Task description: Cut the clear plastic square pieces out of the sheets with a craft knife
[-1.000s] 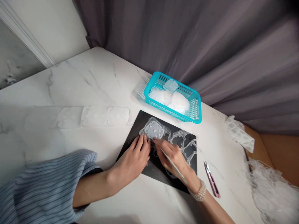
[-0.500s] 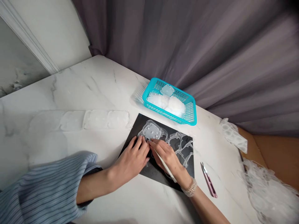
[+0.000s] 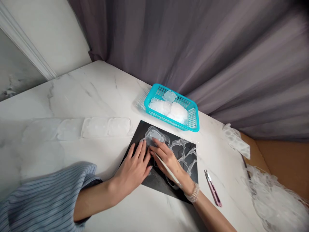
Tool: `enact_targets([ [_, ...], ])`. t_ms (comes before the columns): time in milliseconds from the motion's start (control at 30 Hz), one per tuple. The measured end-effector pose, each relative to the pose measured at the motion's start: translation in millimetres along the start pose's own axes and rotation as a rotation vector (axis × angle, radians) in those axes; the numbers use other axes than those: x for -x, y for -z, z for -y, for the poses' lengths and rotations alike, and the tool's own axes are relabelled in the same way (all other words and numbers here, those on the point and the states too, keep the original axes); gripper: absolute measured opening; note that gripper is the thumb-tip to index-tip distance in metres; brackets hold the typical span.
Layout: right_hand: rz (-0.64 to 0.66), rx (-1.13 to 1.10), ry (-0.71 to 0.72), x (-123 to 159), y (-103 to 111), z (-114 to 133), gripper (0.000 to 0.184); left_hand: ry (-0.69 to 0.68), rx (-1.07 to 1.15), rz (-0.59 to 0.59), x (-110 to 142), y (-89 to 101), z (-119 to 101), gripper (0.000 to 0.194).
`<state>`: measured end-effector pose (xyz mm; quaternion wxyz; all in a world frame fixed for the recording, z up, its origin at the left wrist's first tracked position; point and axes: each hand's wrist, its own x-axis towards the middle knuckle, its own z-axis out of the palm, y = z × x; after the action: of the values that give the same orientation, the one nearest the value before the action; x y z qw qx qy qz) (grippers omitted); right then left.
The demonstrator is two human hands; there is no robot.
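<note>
A black mat (image 3: 158, 180) lies on the white marble table (image 3: 79, 96). On it rests a clear plastic piece (image 3: 154, 135) joined to a web of clear plastic offcut (image 3: 183, 151). My left hand (image 3: 134, 167) lies flat on the mat, fingers stretched toward the piece's near edge. My right hand (image 3: 167, 159) is closed round a thin white pen-like tool (image 3: 166, 169), its fingertips on the piece right next to the left fingers.
A turquoise basket (image 3: 195, 124) holding several clear plastic pieces stands behind the mat. A strip of clear plastic blisters (image 3: 96, 127) lies to the left. Pink snips (image 3: 212, 191) lie right of the mat. Piles of clear offcut (image 3: 272, 203) fill the right edge; grey curtain behind.
The view has shifted a little. Both hands stayed together at the plastic piece; my right fingertips have crept further onto it.
</note>
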<state>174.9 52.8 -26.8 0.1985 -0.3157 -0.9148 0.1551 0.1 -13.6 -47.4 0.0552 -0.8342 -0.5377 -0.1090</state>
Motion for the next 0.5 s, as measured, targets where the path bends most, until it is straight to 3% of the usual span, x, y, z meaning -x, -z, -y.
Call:
enact_targets([
  [133, 0.083, 0.056, 0.003, -0.9, -0.2, -2.0, 0.027, 0.011, 0.025, -0.011, 0.5, -2.3, -0.8, 0.049],
  [333, -0.026, -0.243, -0.046, -17.5, -6.0, -0.8, 0.027, -0.028, -0.004, -0.026, 0.0, -3.9, 0.4, 0.060],
  [400, -0.119, -0.270, -0.142, -13.6, 5.7, -13.7, 0.027, -0.044, -0.018, -0.015, -0.5, -2.7, 1.4, 0.062],
  [500, -0.388, -0.315, -0.385, 22.0, 52.4, -52.0, 0.027, -0.071, -0.049, -0.004, -0.4, -0.5, 2.8, 0.061],
])
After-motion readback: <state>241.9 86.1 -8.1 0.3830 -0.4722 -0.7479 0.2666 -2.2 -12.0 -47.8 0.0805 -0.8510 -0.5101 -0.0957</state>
